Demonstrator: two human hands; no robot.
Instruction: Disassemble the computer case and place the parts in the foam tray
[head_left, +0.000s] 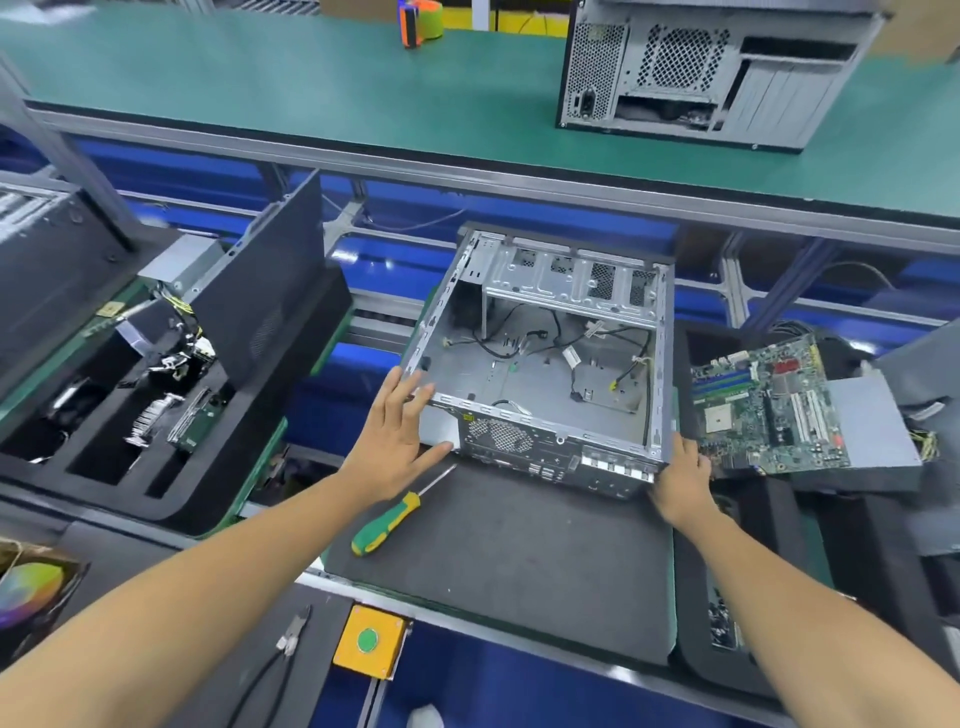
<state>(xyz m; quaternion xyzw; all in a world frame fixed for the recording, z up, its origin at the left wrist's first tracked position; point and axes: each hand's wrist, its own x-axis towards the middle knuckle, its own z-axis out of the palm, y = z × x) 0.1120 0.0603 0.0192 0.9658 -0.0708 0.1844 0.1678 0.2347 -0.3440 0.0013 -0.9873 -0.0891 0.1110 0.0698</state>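
Observation:
An open grey computer case (540, 384) lies on its side on a dark mat (498, 561), with only loose cables inside. My left hand (400, 436) presses with straight fingers against the case's near left corner. My right hand (680, 478) holds the near right corner; its fingers are hidden behind the case. A black foam tray (104, 467) at the left holds several removed parts, and a dark side panel (260, 291) leans on it. A green motherboard (769, 405) lies on a grey metal box at the right.
A green-and-yellow screwdriver (389, 519) lies on the mat just under my left forearm. Pliers (291, 639) and a yellow box with a green button (370, 642) sit at the near edge. A second computer case (711, 73) stands on the green upper shelf.

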